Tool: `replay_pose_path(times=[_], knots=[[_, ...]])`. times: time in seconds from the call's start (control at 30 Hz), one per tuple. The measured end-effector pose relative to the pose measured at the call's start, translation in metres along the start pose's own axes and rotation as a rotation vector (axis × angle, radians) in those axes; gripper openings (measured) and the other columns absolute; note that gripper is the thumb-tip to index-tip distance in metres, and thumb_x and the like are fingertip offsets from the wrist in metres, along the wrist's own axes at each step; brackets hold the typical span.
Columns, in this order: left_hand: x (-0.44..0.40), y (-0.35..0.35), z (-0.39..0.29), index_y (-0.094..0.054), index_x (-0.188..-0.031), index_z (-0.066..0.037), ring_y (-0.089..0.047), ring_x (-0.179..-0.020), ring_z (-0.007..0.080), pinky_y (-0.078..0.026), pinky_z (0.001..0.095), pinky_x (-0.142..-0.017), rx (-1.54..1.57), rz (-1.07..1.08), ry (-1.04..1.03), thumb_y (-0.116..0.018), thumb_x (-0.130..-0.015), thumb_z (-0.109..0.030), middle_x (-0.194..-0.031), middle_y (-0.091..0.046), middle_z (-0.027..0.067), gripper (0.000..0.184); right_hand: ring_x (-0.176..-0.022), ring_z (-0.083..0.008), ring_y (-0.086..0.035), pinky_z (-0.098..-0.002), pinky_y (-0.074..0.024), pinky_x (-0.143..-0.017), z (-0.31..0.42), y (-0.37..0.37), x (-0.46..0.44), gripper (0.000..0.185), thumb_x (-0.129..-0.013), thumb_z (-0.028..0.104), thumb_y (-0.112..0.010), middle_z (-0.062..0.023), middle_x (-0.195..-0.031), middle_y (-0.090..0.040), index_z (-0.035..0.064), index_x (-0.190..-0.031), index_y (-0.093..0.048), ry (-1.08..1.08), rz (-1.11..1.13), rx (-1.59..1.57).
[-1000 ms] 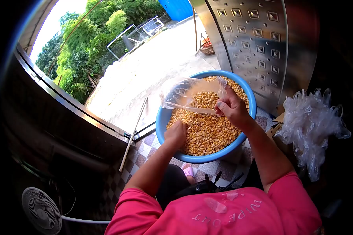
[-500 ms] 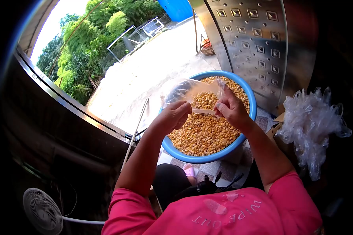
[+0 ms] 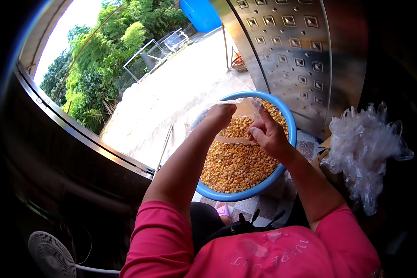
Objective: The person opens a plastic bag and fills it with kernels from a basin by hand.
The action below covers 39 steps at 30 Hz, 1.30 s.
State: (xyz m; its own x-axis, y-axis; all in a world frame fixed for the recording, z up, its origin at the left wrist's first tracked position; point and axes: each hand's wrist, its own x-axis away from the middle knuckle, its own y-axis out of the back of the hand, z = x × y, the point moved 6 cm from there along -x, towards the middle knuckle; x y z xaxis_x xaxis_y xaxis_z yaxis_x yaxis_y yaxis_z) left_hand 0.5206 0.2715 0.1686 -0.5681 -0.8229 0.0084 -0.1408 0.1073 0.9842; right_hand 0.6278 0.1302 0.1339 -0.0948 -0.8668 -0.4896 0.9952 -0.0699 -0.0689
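Plastic bag (image 3: 248,109), clear: was pinched in the right hand's grip (image 3: 269,137); left hand (image 3: 221,116) lay at its mouth, grip indeterminable; corn kernels (image 3: 236,167) sat in blue basin (image 3: 292,130).

White fan (image 3: 51,255) lower left, shiny metal door (image 3: 295,62), basket (image 3: 239,65) outside.

corn (image 3: 238,169): in the basin (image 3: 238,196)
plastic bag (image 3: 244,109): above the basin
door (image 3: 289,51): behind the basin, rightward
bag bundle (image 3: 362,150): right of the basin
fan (image 3: 51,255): well left of the basin
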Motion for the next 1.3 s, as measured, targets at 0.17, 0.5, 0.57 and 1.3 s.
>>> replay_pose_path(times=[0.17, 0.5, 0.57, 1.3], knots=[[-0.012, 0.002, 0.019, -0.065, -0.106, -0.009, -0.061, -0.089, 0.0301, -0.047, 0.0361, -0.079, 0.017, -0.195, -0.140, -0.055, -0.087, -0.021, -0.097, -0.064, 0.0151, 0.024, -0.066, -0.0134, -0.058, -0.0283, -0.0500, -0.066, 0.001, 0.001, -0.001, 0.064, -0.085, -0.001, -0.050, -0.0072, -0.075, -0.059, 0.0077, -0.142, -0.022, 0.034, -0.042, -0.033], [0.065, 0.053, -0.020, -0.066, -0.096, -0.008, -0.060, -0.084, 0.0267, -0.048, 0.0359, -0.074, -0.039, -0.396, -0.218, -0.059, -0.085, -0.026, -0.088, -0.063, 0.0112, 0.022, -0.065, -0.0123, -0.057, -0.0269, -0.0501, -0.065, 0.005, 0.002, -0.002, 0.063, -0.085, -0.001, -0.049, -0.0064, -0.074, -0.058, 0.0049, -0.142, -0.023, 0.052, -0.049, -0.035], [0.092, 0.055, -0.022, -0.063, -0.088, -0.006, -0.060, -0.075, 0.0270, -0.048, 0.0363, -0.067, -0.028, -0.468, -0.274, -0.060, -0.085, -0.022, -0.080, -0.061, 0.0105, 0.017, -0.066, -0.0120, -0.057, -0.0265, -0.0500, -0.064, 0.004, 0.003, -0.002, 0.062, -0.085, -0.001, -0.049, -0.0066, -0.074, -0.058, 0.0047, -0.142, -0.023, 0.050, -0.059, -0.037], [0.156, -0.080, 0.058, -0.047, -0.096, -0.005, -0.059, -0.086, 0.0408, -0.045, 0.0494, -0.075, -0.071, -0.011, 0.272, -0.045, -0.090, -0.040, -0.090, -0.059, 0.0222, 0.035, -0.066, -0.0111, -0.057, -0.0255, -0.0501, -0.063, -0.009, -0.007, 0.001, 0.061, -0.086, -0.003, -0.047, -0.0060, -0.078, -0.057, 0.0076, -0.141, -0.024, -0.023, -0.012, -0.029]])
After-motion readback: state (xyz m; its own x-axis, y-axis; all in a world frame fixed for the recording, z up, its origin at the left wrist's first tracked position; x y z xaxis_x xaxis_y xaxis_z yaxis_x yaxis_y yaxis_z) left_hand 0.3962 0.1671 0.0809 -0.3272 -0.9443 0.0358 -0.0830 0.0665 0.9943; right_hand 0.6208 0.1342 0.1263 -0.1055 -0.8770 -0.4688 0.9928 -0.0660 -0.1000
